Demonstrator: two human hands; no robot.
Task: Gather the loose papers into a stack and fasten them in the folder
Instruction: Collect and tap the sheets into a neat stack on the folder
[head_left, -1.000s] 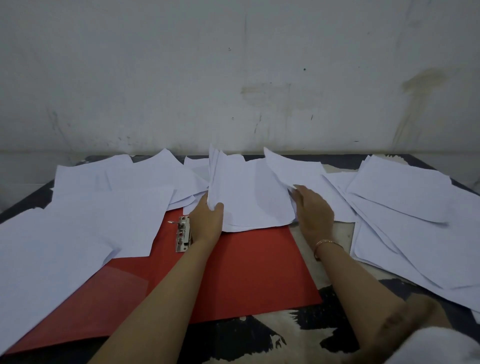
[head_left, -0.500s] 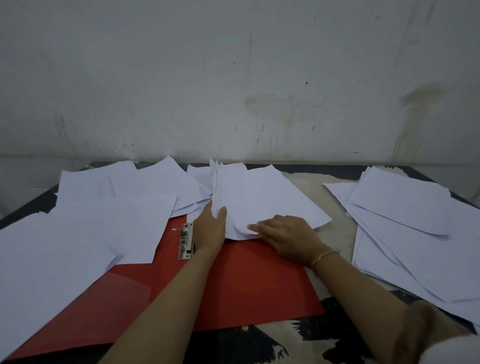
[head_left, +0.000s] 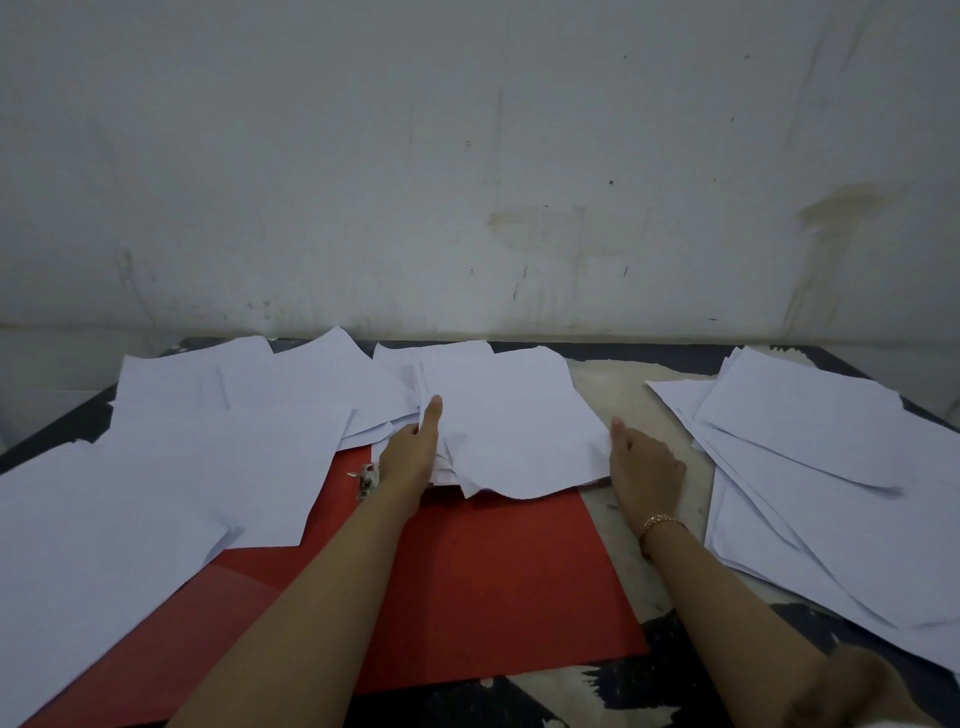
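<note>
Hands square the middle pile (head_left: 511, 421) on the red folder (head_left: 493, 582)
Left hand (head_left: 410, 457) and right hand (head_left: 644, 473) flat against its sides, fingers unclenched, gripping nothing; edges align.

A paper stack (head_left: 511, 421) overlaps the folder's (head_left: 483, 582) far edge, between two paper spreads.

White papers (head_left: 511, 415) lie over a red folder (head_left: 493, 582) bearing a silver metal clip (head_left: 368, 479). The table (head_left: 618, 384) shows a black-and-cream mottled pattern. A gold bracelet (head_left: 658, 521) circles one wrist; the wall (head_left: 467, 156) is stained grey-white.
</note>
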